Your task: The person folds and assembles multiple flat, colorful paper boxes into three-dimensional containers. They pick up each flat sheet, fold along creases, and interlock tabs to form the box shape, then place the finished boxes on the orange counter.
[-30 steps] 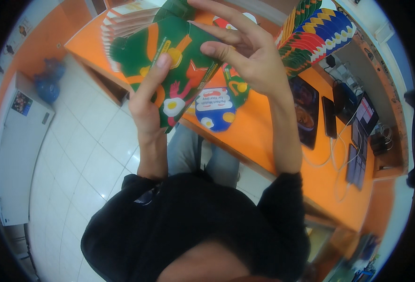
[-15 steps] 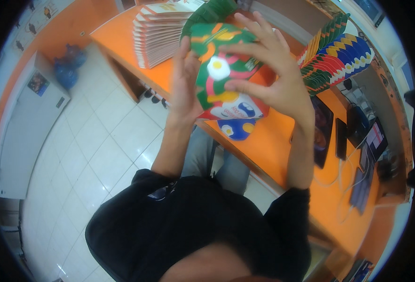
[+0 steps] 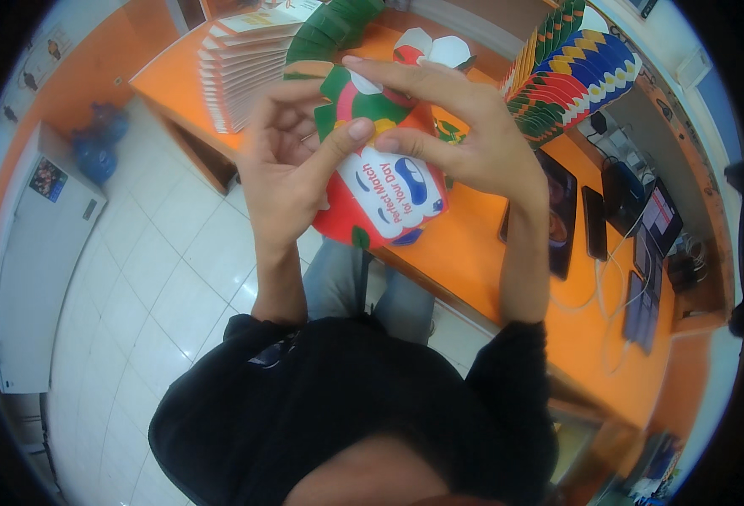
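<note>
Above the near edge of the orange desk I hold a printed paper food box [image 3: 393, 198], red, green and white, with its folded panels tilted toward me. My left hand [image 3: 292, 164] grips its left side, thumb laid across the front panel. Over the upper edge and right side, my right hand [image 3: 477, 139] is curled, its thumb pressing close to the left thumb. The box's top flaps are partly hidden behind my fingers. Beyond my right hand lies a piece with white rounded flaps [image 3: 446, 51].
Fanned stacks of flat box blanks lie at the back left [image 3: 241, 72] and right [image 3: 570, 84] of the orange desk [image 3: 464, 261]. On the right are a tablet [image 3: 561, 219], a phone [image 3: 593, 223] and loose white cables [image 3: 608, 295]. A white cabinet [image 3: 39, 261] stands far left.
The box has tilted and come slightly lower and left, its white front panel now facing up. My left thumb has moved onto the front, and both hands have closed in around the upper edge.
</note>
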Demonstrator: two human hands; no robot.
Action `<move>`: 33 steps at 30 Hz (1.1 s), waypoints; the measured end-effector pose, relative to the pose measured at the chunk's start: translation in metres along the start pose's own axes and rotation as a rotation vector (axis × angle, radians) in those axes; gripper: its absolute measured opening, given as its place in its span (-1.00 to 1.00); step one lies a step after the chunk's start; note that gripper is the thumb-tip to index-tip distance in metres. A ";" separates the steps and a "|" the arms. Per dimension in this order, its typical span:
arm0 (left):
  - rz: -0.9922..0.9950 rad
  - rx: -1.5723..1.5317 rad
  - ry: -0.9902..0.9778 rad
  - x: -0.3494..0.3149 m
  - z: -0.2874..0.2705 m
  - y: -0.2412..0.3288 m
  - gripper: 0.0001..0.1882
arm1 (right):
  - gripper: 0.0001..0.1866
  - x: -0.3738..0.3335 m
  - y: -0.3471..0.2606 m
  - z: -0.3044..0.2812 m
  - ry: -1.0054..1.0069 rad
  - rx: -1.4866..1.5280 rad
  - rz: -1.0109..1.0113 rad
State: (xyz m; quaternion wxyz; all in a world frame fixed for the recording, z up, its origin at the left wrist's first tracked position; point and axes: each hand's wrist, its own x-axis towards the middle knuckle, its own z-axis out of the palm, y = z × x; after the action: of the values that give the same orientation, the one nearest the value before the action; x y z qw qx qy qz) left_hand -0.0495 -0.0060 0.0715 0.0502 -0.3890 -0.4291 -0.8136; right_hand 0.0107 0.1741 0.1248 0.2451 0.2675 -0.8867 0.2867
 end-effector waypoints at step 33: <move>-0.535 0.777 -0.445 0.011 -0.073 -0.034 -0.69 | -0.59 -0.007 0.060 0.031 -0.198 0.268 0.405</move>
State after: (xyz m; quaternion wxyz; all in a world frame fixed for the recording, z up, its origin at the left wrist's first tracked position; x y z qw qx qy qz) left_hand -0.1145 -0.0354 0.0325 -0.1115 -0.3820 -0.7840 -0.4764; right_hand -0.0301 0.1983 0.0758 0.0570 0.1415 -0.8960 0.4170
